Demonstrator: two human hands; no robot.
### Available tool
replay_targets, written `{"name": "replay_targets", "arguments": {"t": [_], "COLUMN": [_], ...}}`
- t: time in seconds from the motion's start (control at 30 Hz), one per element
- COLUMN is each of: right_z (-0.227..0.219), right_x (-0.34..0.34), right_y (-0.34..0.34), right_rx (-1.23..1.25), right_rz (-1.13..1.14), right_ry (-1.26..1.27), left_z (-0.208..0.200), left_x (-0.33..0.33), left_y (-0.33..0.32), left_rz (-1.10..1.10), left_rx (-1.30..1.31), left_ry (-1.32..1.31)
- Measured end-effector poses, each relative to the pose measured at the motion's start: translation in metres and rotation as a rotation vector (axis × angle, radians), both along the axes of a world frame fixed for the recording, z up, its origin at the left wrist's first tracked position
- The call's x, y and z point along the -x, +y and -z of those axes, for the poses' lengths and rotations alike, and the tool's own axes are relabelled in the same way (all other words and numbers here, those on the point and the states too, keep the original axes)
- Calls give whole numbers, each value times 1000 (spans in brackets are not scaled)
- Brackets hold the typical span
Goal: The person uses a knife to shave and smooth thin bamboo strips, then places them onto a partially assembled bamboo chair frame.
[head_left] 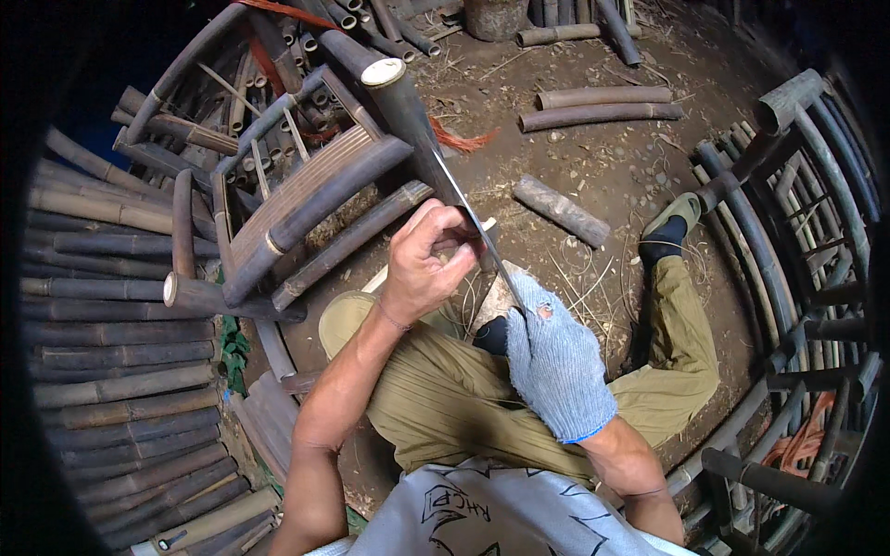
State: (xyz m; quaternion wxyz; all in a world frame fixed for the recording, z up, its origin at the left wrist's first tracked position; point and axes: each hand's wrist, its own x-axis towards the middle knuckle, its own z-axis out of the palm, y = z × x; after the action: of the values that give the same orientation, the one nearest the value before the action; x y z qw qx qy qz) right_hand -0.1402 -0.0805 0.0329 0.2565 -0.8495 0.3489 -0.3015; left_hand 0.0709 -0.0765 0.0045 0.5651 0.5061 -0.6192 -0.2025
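My right hand [556, 361], in a grey knit glove with a hole near the knuckles, is wrapped round the handle end of a long knife [457, 190]. The narrow blade slants up and left, away from me. My bare left hand [426, 255] is closed beside the blade, thumb and fingers pinched together on a small bamboo piece [489, 225] whose pale end shows past the blade. The rest of that piece is mostly hidden by my fingers and the knife. Below both hands are my bent legs in olive trousers [454, 398].
A bamboo chair [315, 204] stands at my left, near stacked dark bamboo poles [130, 357]. More bamboo furniture frames [807, 250] line the right side. A short log [561, 211] and two cut bamboo lengths [603, 107] lie on the dirt floor [519, 83] among shavings.
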Motion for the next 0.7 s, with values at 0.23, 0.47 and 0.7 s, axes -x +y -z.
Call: {"name": "replay_targets", "arguments": {"t": [0.23, 0.47, 0.7], "right_z": [-4, -10, 11], "right_x": [-3, -5, -16], "right_y": [0, -22, -37], "right_rx": [-11, -128, -39], "right_rz": [-5, 26, -8], "right_ry": [61, 235, 220], "left_z": [-6, -152, -64], "left_x": [-1, 16, 13], "left_y": [1, 5, -112], "left_rz": [-21, -401, -44], "left_rx": [-53, 165, -145], "left_ry": [22, -543, -957]}}
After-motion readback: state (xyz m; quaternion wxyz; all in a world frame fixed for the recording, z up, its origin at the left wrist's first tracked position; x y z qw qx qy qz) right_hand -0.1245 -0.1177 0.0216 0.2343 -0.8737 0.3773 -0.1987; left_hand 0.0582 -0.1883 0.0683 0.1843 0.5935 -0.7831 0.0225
